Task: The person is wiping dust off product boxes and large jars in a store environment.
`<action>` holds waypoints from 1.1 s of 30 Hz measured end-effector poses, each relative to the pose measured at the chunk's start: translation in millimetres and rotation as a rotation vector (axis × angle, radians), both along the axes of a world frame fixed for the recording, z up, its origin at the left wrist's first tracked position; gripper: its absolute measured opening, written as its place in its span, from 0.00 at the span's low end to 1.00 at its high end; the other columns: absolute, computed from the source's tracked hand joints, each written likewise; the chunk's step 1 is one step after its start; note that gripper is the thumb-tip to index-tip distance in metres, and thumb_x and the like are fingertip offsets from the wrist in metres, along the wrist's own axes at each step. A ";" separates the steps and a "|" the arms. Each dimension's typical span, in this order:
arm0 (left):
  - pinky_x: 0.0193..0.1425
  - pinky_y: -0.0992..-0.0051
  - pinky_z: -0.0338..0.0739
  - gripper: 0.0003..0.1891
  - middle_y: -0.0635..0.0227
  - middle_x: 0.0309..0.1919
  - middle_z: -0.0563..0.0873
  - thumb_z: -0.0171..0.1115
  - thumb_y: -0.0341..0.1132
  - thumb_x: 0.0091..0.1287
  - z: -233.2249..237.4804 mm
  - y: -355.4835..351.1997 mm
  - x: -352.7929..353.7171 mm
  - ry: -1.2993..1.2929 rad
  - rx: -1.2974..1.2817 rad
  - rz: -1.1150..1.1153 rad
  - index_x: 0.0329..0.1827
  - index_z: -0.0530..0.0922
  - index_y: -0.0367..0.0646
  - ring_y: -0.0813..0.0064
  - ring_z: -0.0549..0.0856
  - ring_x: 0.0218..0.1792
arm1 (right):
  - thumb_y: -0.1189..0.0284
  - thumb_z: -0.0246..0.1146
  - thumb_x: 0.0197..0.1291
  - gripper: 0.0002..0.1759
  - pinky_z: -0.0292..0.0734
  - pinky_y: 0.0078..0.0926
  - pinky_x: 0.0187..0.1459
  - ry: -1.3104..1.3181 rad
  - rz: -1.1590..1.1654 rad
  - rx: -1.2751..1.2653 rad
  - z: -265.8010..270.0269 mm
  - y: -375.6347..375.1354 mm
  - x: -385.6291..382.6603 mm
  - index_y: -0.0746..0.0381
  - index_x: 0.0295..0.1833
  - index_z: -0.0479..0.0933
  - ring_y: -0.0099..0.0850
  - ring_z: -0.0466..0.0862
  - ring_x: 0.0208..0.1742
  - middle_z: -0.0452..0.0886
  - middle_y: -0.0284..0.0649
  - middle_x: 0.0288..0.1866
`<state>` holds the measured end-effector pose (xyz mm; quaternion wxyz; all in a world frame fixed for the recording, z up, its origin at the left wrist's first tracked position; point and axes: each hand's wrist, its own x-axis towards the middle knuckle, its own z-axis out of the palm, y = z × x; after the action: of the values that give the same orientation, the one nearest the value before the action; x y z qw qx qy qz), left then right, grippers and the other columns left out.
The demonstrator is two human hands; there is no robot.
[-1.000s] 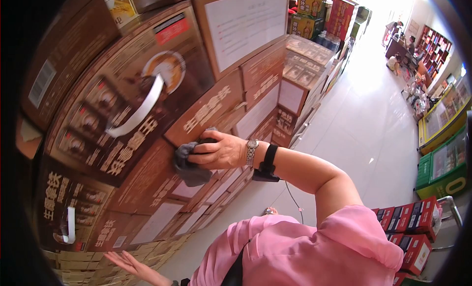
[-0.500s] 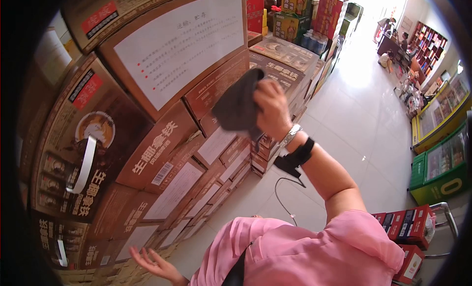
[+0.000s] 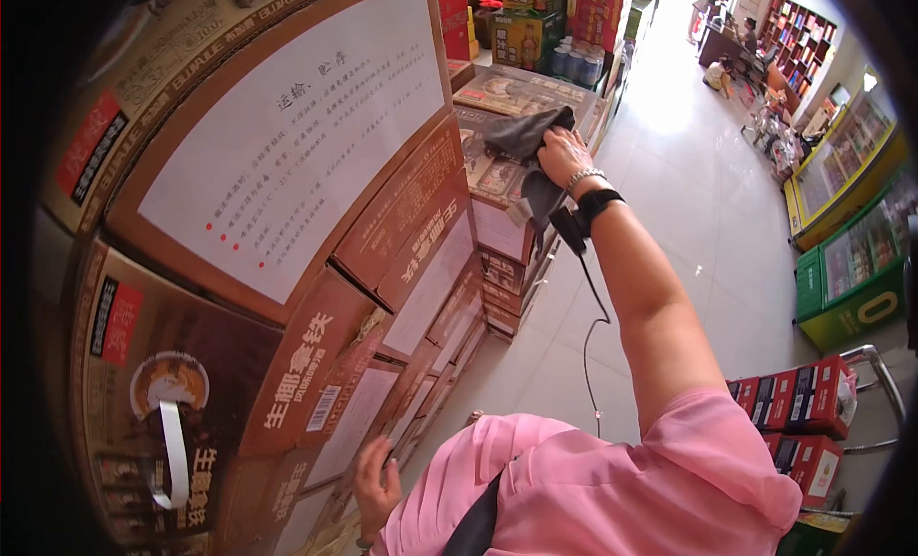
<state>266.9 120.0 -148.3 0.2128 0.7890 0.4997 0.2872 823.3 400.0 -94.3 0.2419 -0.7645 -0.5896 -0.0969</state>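
My right hand (image 3: 564, 154) grips a dark grey cloth (image 3: 521, 133), its fingers closed on one end. The cloth lies bunched over the top of a coffee-drink carton (image 3: 492, 174) at the end of the stack, and part of it hangs down over the side. A metal bracelet and a black strap with a cable are on this wrist. My left hand (image 3: 378, 479) is low beside the stacked brown cartons (image 3: 296, 365), empty, with fingers loosely apart. A large printed white sheet (image 3: 306, 126) covers the side of the carton nearest me.
Juice cartons (image 3: 526, 40) and shrink-wrapped cans (image 3: 577, 63) stand beyond the stack. A tiled aisle (image 3: 660, 202) runs alongside. Right of it are a green display case (image 3: 851, 279) and red boxes (image 3: 798, 403) on a metal-framed cart. People (image 3: 717, 73) are near a desk far back.
My right hand has moved forward, bringing the cloth from mid-air down onto the far carton's top. My left hand has shifted right, closer to my body, and the view has moved nearer the stack.
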 end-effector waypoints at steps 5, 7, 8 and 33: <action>0.52 0.65 0.82 0.23 0.57 0.53 0.86 0.64 0.28 0.66 -34.0 35.3 -1.2 0.057 -0.263 -0.259 0.66 0.78 0.43 0.59 0.87 0.52 | 0.69 0.55 0.60 0.18 0.71 0.47 0.65 -0.015 0.167 -0.181 2.5 16.8 -49.7 0.62 0.53 0.81 0.49 0.78 0.63 0.81 0.51 0.58; 0.54 0.64 0.81 0.23 0.57 0.54 0.85 0.64 0.29 0.66 -29.9 53.6 13.0 0.089 -0.241 -0.382 0.66 0.77 0.44 0.57 0.86 0.53 | 0.73 0.56 0.59 0.15 0.70 0.45 0.67 0.034 0.427 0.007 -0.7 6.3 -80.4 0.62 0.51 0.78 0.49 0.76 0.65 0.80 0.50 0.57; 0.55 0.64 0.81 0.23 0.57 0.54 0.85 0.64 0.29 0.66 -26.4 61.0 21.9 0.103 -0.233 -0.423 0.67 0.77 0.44 0.56 0.86 0.53 | 0.75 0.56 0.59 0.14 0.70 0.44 0.67 0.073 0.510 -0.040 8.3 -1.5 -92.1 0.62 0.51 0.77 0.49 0.75 0.65 0.79 0.49 0.58; 0.58 0.59 0.78 0.25 0.54 0.55 0.84 0.63 0.30 0.66 13.7 131.4 278.9 0.219 -0.285 0.039 0.68 0.76 0.45 0.50 0.83 0.55 | 0.67 0.56 0.67 0.18 0.66 0.51 0.70 -0.167 0.422 -0.048 -7.7 188.2 195.7 0.62 0.58 0.76 0.52 0.71 0.70 0.75 0.52 0.64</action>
<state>545.9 251.3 -134.5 0.2611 0.7677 0.5706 0.1297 1019.0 588.2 -102.0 0.1888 -0.6190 -0.7567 -0.0930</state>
